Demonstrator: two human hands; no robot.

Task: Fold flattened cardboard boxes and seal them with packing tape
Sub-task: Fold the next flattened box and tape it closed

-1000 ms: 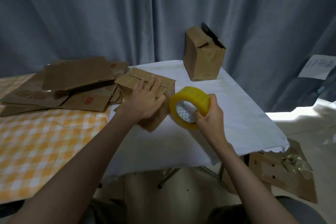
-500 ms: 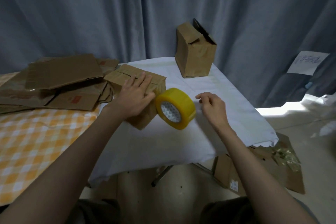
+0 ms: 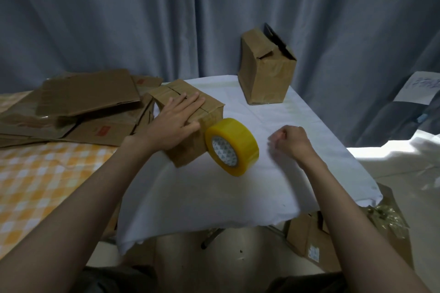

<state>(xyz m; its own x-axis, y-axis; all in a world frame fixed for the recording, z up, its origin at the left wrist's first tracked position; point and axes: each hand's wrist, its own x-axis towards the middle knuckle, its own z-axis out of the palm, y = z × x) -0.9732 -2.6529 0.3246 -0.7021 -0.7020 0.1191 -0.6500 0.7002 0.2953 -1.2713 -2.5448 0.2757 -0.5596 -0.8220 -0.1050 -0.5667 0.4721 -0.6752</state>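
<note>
A small folded cardboard box (image 3: 212, 107) sits on the white-covered table (image 3: 214, 195). My left hand (image 3: 173, 122) presses flat on the box's top flaps, fingers straight. A yellow roll of packing tape (image 3: 234, 144) stands on its edge, tilted against the box's right side, with no hand on it. My right hand (image 3: 290, 141) hovers just right of the roll, blurred, its fingers curled with nothing visible in them.
A taller folded box (image 3: 266, 76) stands at the table's far edge by the grey curtain. A pile of flattened boxes (image 3: 88, 94) lies at left, partly on the orange checked cloth (image 3: 47, 173). More cardboard (image 3: 309, 242) lies on the floor at right.
My right hand let go of the tape roll, drew away to the right and curled its fingers. The roll now leans against the box. My left hand stayed on the flaps.
</note>
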